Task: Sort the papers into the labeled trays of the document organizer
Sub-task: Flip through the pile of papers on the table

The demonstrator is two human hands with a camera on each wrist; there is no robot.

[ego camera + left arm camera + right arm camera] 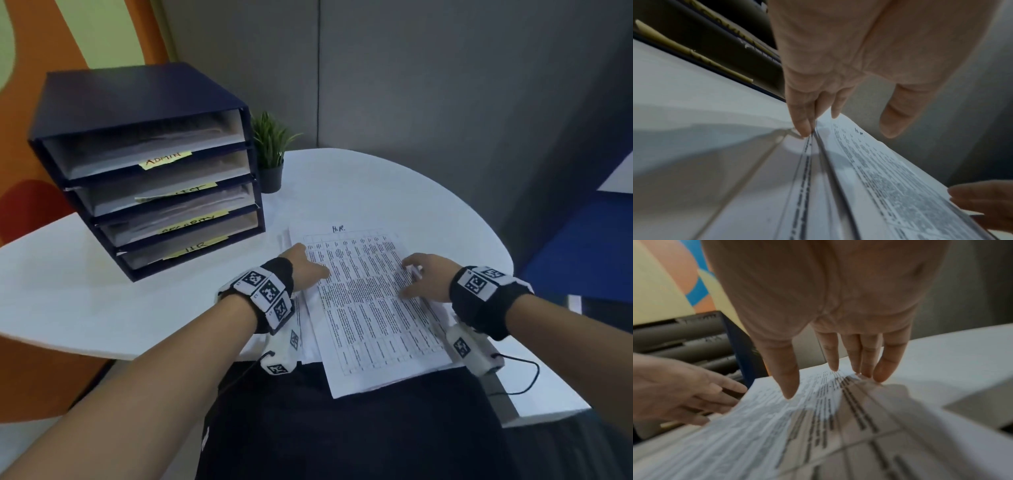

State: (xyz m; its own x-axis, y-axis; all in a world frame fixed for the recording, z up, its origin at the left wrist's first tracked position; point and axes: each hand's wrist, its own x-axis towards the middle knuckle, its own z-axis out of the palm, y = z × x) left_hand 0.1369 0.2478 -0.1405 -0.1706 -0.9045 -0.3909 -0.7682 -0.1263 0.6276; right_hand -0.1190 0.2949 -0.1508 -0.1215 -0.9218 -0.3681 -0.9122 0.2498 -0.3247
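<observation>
top sheet (370, 308): flat, long axis away, "H.R." heading far | left hand (306, 269) grip: apart | right hand (428, 277) grip: apart

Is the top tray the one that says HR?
No, the top tray's yellow label says ADMIN; the HR label is on the bottom tray.

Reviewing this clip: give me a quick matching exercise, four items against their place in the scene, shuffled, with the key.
Items:
1. ADMIN label
2. HR label
3. potted plant
4. top sheet marked H.R.

Places:
A. lowest tray of the organizer
B. under both hands, on the stack on the table
C. uppermost tray
D. right of the organizer, towards the back of the table

Pairs: 1-C, 2-A, 3-D, 4-B
</observation>
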